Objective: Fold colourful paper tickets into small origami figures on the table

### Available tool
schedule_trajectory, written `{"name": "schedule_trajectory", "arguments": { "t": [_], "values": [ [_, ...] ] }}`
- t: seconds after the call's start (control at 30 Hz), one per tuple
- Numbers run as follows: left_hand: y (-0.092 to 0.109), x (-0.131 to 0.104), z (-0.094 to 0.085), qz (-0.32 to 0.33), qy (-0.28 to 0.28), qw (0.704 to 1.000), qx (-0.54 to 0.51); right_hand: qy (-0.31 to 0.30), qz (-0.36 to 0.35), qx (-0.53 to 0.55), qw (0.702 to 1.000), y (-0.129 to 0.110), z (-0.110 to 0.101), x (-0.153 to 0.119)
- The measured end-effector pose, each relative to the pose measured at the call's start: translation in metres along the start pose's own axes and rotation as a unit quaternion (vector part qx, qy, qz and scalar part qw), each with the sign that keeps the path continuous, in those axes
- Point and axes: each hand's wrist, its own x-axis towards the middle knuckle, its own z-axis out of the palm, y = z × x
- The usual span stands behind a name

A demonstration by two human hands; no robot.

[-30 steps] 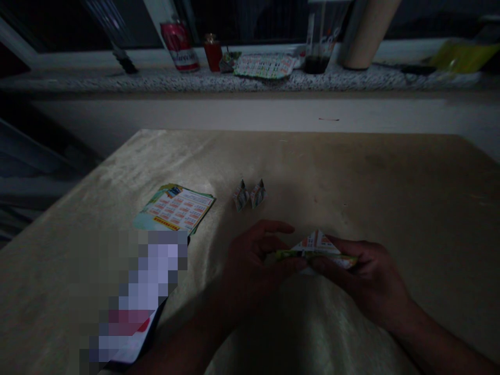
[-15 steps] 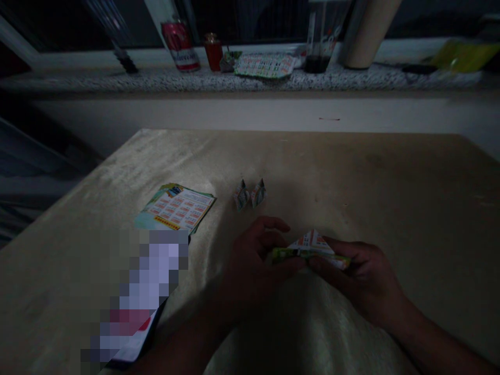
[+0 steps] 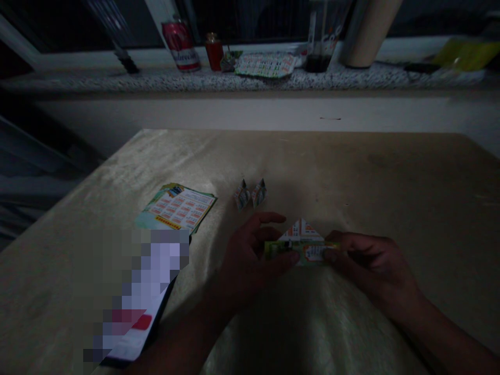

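A folded paper piece [image 3: 302, 242] with a pointed white-and-orange top and a green printed band is held between both hands. My left hand [image 3: 258, 250] pinches its left part, thumb on the front face. My right hand [image 3: 363, 258] grips its right end between thumb and fingers. Beyond my left hand, two small folded paper pieces [image 3: 250, 195] stand side by side on the table [image 3: 371, 182]. To the left lies a stack of printed calendar sheets [image 3: 182, 205].
A phone [image 3: 144, 302] with a blurred screen lies at the front left, near my left forearm. On the sill [image 3: 219, 80] stand a red can [image 3: 182, 47], a red bottle [image 3: 214, 53], a folded paper item [image 3: 265, 65], a clear cup [image 3: 318, 57] and a beige cylinder [image 3: 369, 36].
The folded paper has tilted so its green front face shows and has shifted slightly left. My right thumb has moved from its middle toward its right end.
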Motion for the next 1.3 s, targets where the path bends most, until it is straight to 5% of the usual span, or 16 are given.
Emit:
{"name": "schedule_trajectory", "arguments": {
  "t": [0.4, 0.77, 0.97, 1.3],
  "values": [
    [-0.004, -0.004, 0.012, 0.019, -0.017, 0.999, 0.042, -0.016, -0.021, -0.039, 0.999, 0.004, 0.019, 0.004],
    [0.004, 0.003, -0.002, -0.018, 0.003, 0.999, -0.032, -0.039, -0.04, -0.038, 0.998, 0.002, 0.006, 0.001],
    [-0.003, 0.004, -0.008, -0.019, -0.033, 0.999, -0.003, -0.036, -0.039, -0.036, 0.998, 0.003, 0.002, 0.002],
    [0.0, 0.005, -0.007, -0.038, -0.014, 0.999, -0.003, -0.011, -0.013, -0.012, 1.0, -0.003, 0.002, 0.003]
  ]
}}
